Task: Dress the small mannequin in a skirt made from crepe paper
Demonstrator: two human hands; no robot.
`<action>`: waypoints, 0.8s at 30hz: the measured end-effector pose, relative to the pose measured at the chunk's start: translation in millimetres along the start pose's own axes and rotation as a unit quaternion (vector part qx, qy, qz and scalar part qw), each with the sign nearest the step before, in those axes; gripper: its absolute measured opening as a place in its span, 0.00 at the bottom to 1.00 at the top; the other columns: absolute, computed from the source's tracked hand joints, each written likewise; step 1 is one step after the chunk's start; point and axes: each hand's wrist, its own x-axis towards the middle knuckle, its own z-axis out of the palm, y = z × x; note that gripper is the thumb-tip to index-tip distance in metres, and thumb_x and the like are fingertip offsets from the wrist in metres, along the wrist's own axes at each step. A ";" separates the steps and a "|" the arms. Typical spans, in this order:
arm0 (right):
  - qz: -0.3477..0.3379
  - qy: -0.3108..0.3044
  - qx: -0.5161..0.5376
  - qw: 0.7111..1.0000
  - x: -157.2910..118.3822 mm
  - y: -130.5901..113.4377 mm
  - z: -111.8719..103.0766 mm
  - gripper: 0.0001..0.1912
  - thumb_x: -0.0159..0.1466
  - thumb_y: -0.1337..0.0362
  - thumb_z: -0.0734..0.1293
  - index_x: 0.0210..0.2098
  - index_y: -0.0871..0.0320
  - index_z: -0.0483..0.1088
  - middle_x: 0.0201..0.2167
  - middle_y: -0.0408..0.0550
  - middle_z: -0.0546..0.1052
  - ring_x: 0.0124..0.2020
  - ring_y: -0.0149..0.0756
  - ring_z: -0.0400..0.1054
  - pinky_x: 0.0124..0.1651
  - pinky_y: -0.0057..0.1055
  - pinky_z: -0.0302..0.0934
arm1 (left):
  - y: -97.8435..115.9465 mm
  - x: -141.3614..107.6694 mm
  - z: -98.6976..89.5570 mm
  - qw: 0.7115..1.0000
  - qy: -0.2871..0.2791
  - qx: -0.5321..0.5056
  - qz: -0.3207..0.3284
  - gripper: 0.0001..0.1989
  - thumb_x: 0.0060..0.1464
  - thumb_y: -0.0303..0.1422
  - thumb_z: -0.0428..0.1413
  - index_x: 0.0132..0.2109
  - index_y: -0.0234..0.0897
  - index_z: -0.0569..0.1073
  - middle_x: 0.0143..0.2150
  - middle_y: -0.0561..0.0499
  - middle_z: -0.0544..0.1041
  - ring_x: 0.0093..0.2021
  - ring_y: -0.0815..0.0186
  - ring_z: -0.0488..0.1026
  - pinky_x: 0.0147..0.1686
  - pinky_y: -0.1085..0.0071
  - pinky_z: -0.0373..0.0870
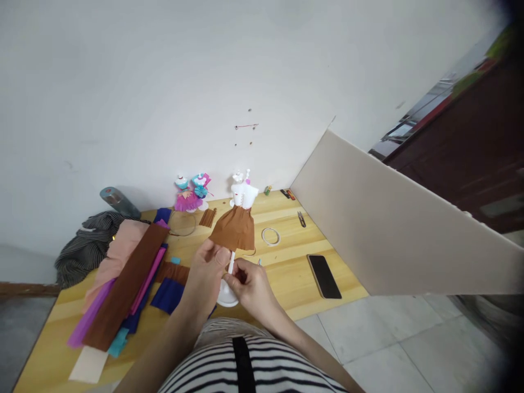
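A small white dress form [244,195] leans a little to the right in front of me, wearing a gathered brown skirt [234,228]. Under the skirt its thin white pole [232,262] runs down to a round white base [226,295]. My left hand [207,270] is closed at the skirt's lower edge, thumb and fingers pinching the hem beside the pole. Lower down, my right hand [250,281] has its fingers curled and its thumb against the pole just above the base. The tips of its fingers are partly hidden.
Crepe paper strips [126,284] lie piled at left beside striped cloth [92,245]. Two small dressed forms [192,191] stand by the wall. Right of the skirt are a white ring [271,236], thread snips [302,219] and a phone [324,277]. A pale board [368,224] edges the table.
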 end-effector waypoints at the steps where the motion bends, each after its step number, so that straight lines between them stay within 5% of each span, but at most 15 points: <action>1: -0.002 0.004 -0.007 1.000 0.5 0.2 1.6 0.11 0.55 0.68 0.65 0.19 0.57 0.59 0.16 0.38 0.63 0.19 0.27 0.55 0.22 0.25 0.49 | 0.6 1.8 1.1 1.000 0.016 -0.016 -0.003 0.09 0.47 0.37 0.60 0.34 0.41 0.69 0.29 0.54 0.73 0.34 0.66 0.72 0.36 0.69 0.69; 9: 0.011 0.005 -0.008 1.000 4.2 2.8 10.4 0.11 0.55 0.68 0.64 0.19 0.56 0.58 0.16 0.37 0.61 0.19 0.27 0.54 0.23 0.25 0.48 | -3.1 10.7 -5.0 0.988 0.130 -0.079 -0.018 0.13 0.42 0.33 0.62 0.30 0.41 0.63 0.27 0.58 0.70 0.31 0.71 0.70 0.39 0.71 0.70; 19: -0.017 0.019 -0.032 0.999 4.7 12.4 17.0 0.08 0.55 0.70 0.63 0.21 0.57 0.60 0.17 0.38 0.63 0.20 0.27 0.54 0.23 0.24 0.49 | 6.2 6.9 -1.7 0.977 0.090 -0.168 -0.100 0.16 0.38 0.27 0.67 0.31 0.36 0.66 0.25 0.59 0.69 0.23 0.78 0.67 0.23 0.82 0.65; 24: -0.020 0.020 -0.033 0.999 4.0 17.5 19.2 0.08 0.58 0.67 0.63 0.23 0.57 0.61 0.18 0.39 0.64 0.20 0.28 0.55 0.23 0.24 0.50 | 10.5 3.7 -2.7 0.962 0.075 -0.206 -0.163 0.09 0.47 0.24 0.63 0.30 0.32 0.68 0.22 0.56 0.71 0.20 0.79 0.67 0.18 0.86 0.63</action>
